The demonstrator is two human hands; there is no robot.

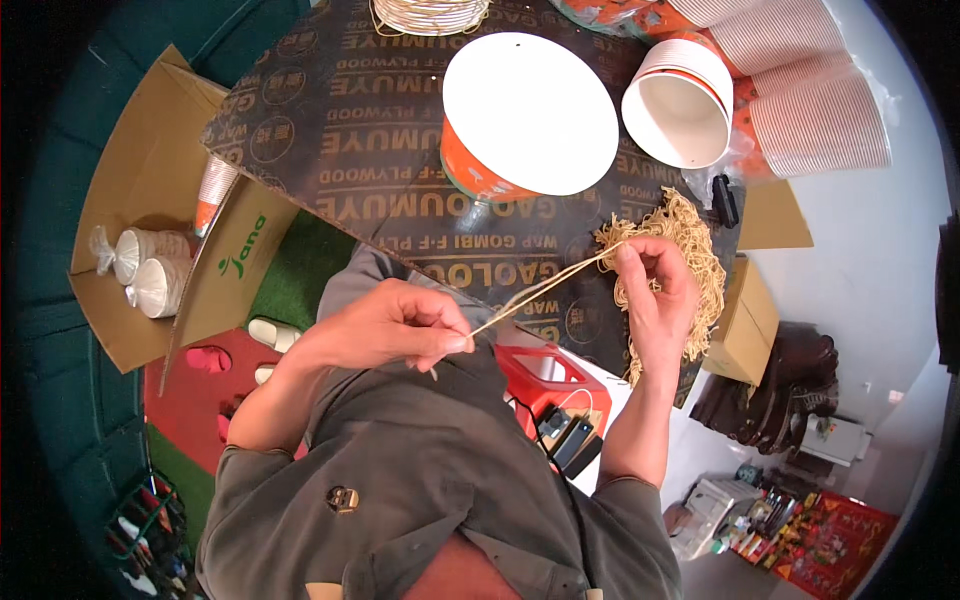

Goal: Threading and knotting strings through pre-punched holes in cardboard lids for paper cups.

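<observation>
A thin cream cord [545, 287] is stretched slantwise between my hands, in front of my lap and over the table's near edge. My left hand [405, 325] pinches its lower end between thumb and fingertips. At the upper end, my right hand [660, 290] pinches it between thumb and forefinger, the other fingers curled. Behind and beside my right hand lies a tangled heap of similar cords [695, 255]. Beyond my hands stands an orange paper tub [485, 170] with a wide white round top [530, 110]; small dark spots show near its edge.
The dark printed plywood table [370, 150] also bears a tipped stack of white-lined tubs [680, 110], bagged stacks of tubs [820, 115], a black object [725, 203] and a pale ringed stack [430, 14]. An open cardboard box [150, 150] stands left. A red stool-like object [540, 375] is below.
</observation>
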